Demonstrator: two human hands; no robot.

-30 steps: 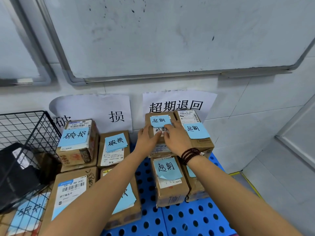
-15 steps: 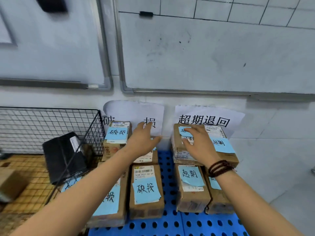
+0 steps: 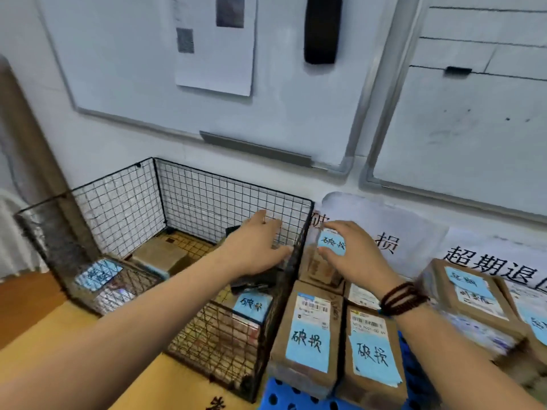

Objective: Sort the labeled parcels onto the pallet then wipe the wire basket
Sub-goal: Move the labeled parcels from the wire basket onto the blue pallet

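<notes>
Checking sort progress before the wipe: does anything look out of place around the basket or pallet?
Yes: inside the wire basket lie a blue-noted parcel, a second noted parcel and a black packet, not on the blue pallet. Nothing looks spilled.

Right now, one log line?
left hand: open, over black wire basket | right hand: open, by blue-labelled cardboard parcel | basket: holds parcels

Both forearms were bare, no sleeves in view. Right wrist wore dark brown beaded bracelet (image 3: 403, 299), wrapped in several loops. Left wrist carried nothing.
</notes>
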